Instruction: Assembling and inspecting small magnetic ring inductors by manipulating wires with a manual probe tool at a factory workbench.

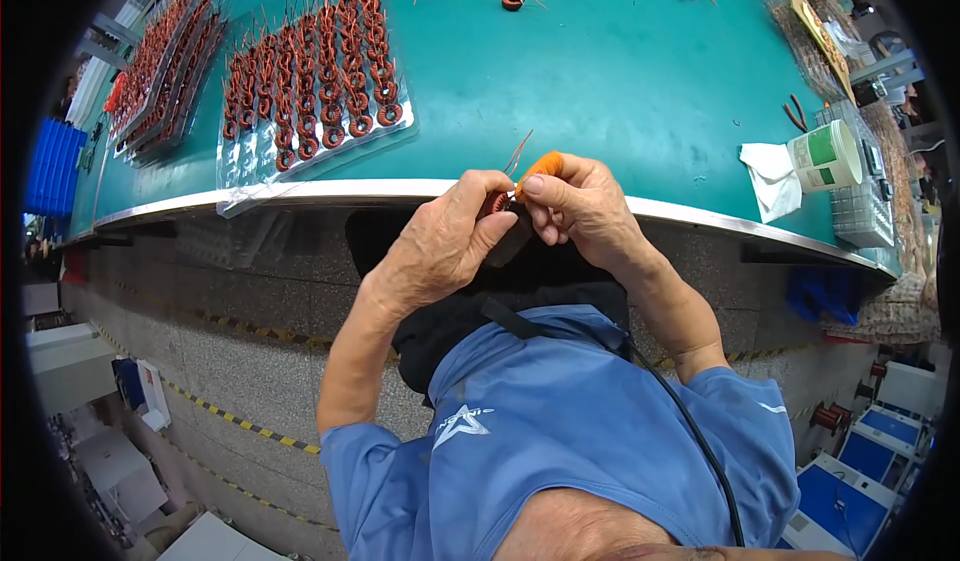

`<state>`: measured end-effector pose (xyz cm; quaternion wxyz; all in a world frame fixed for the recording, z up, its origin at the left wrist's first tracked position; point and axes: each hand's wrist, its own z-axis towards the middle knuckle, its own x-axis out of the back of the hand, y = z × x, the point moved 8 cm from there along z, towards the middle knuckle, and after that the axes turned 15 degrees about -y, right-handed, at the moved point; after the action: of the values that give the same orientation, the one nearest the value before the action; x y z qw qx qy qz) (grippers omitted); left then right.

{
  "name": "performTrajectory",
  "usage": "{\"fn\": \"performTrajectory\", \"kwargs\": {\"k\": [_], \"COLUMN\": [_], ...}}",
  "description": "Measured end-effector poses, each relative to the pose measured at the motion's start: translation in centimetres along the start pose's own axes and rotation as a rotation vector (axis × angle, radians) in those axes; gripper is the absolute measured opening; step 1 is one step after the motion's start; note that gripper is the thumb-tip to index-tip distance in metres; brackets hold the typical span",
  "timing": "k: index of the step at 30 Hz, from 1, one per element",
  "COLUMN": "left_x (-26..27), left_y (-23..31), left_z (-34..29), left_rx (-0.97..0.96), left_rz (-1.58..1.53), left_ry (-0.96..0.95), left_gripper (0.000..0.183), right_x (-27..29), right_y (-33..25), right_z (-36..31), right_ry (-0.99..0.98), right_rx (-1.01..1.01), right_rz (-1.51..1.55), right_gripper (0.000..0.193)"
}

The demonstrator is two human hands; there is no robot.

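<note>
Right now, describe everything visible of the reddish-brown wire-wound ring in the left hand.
The reddish-brown wire-wound ring looks like coiled copper, partly hidden. The left hand pinches it between thumb and index finger, by the near edge of the green tabletop. Thin reddish leads extend beyond. Whether the right hand touches it is unclear.

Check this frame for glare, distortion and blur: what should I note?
Head view: soft sheen on the green tabletop, glints on the clear plastic tray; head view: fisheye distortion bows the white table edge, corners black; head view: the wire-wound coil in the left hand is too small and covered to judge sharpness.
</note>
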<state>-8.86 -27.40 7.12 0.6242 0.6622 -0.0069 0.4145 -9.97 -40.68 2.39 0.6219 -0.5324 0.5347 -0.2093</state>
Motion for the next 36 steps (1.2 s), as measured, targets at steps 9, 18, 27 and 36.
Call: {"fn": "performTrajectory", "kwargs": {"k": [9, 18, 27, 36], "left_x": [0.1, -1.0, -2.4, -1.9], "left_y": [3.0, 1.9, -1.0, -2.4], "left_z": [0.4, -0.5, -1.4, -1.5], "left_rx": [-0.169, -0.154, -0.218, 0.021], "left_rz": [0.602, 0.631, -0.887, -0.542], "left_ry": [-0.129, 0.051, 0.223, 0.292], "left_gripper": [0.023, 0.027, 0.027, 0.03], "right_x": [0.0, -1.5, -1.4, -2.3], "right_y": [-0.4, -2.3, -0.8, -2.4], "right_z": [0.2, -1.4, -0.4, -0.4], "right_ry": [-0.029, 0.189, -0.019, 0.086], "right_rx": [-0.026, 0.123, 0.127, 0.258], "right_rz": [-0.209, -0.571, 0.091, -0.404], "right_gripper": [0.024, 0.021, 0.019, 0.018]}}
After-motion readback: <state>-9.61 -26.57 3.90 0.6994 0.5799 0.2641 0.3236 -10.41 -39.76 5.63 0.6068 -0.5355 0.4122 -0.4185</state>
